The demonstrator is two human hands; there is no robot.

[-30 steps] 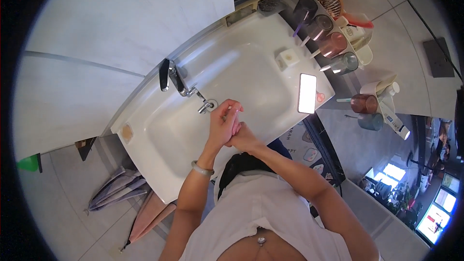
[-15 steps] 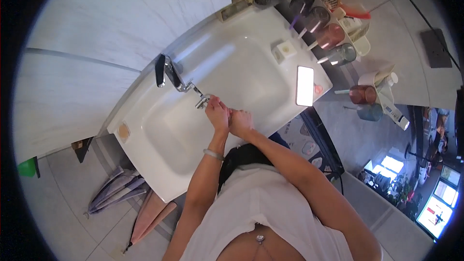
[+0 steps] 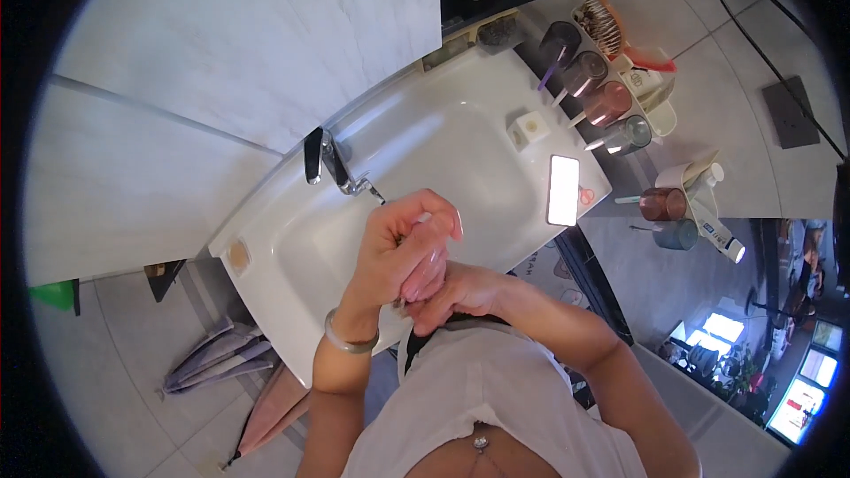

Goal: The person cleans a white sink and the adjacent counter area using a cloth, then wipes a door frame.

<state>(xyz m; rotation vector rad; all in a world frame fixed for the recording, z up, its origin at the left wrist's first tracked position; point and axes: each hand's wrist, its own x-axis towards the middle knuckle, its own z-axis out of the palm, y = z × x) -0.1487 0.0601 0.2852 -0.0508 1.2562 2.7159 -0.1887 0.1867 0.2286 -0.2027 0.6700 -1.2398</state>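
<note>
Over the near side of the white sink (image 3: 292, 327), my two hands meet in front of my body. My left hand (image 3: 403, 243), with a pale bangle (image 3: 350, 336) on its wrist, is closed with curled fingers. My right hand (image 3: 460, 290) presses against it from below, its fingers curled too. Whatever lies between the hands, if anything, is hidden. Just beyond the left hand is the chrome faucet (image 3: 336, 164); its thin spout extension (image 3: 375, 195) ends close to the knuckles. I cannot tell whether water runs.
On the sink's right rim lie a phone (image 3: 563, 190) with a bright screen and a small white box (image 3: 529, 130). Several tumblers with toothbrushes, one reddish (image 3: 607, 104), hang along the right wall. A soap dish (image 3: 237, 256) sits at the left corner; towels (image 3: 221, 358) hang below.
Both hands have come back from the spout toward my body and risen nearer the camera. The left hand now curls higher over the right. The view has shifted slightly.
</note>
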